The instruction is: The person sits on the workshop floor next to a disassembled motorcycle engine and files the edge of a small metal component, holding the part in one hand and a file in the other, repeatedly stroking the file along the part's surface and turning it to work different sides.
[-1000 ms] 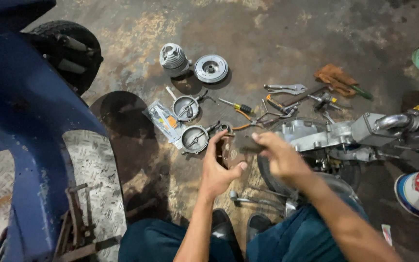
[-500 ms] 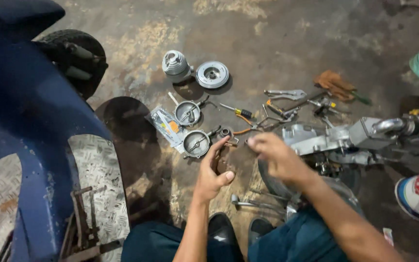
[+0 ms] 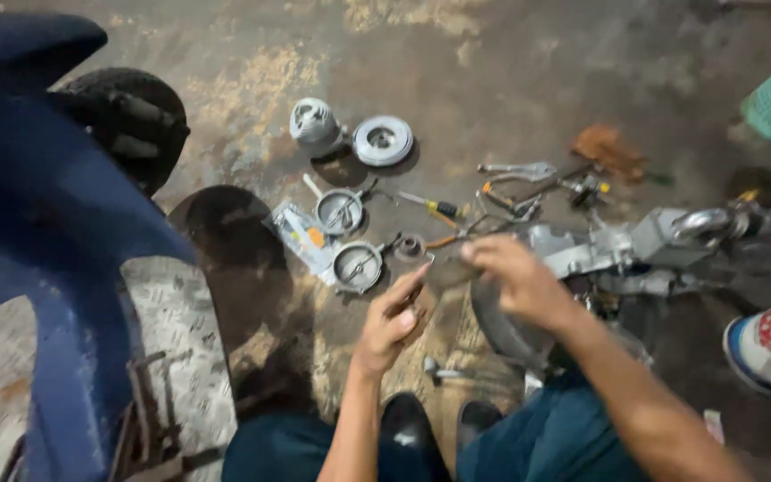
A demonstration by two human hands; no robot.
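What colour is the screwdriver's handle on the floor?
Yellow and black, on the screwdriver, head view.

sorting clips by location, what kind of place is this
Probably a motorcycle or scooter repair workshop: a stained concrete floor strewn with round metal engine parts, a screwdriver, and a blue scooter body alongside.
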